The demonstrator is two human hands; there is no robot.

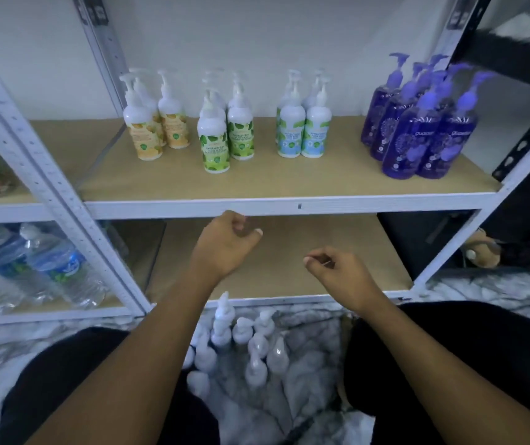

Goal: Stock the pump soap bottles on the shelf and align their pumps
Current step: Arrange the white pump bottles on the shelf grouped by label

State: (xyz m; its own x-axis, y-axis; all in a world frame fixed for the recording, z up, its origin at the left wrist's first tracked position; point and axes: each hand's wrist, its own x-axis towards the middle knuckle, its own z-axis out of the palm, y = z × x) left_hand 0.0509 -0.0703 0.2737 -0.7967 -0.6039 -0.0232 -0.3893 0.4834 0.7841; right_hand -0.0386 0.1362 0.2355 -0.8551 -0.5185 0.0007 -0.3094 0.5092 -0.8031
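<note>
Bottles [292, 130] of pump soap are standing in four clusters across the shelf [289, 178] in the frame's upper middle; below centre, we are holding our left grip [228, 239] and right grip [334, 268] loosely curled, pinching nothing.

Floor bottles [221, 329] are too blurred to read.
</note>
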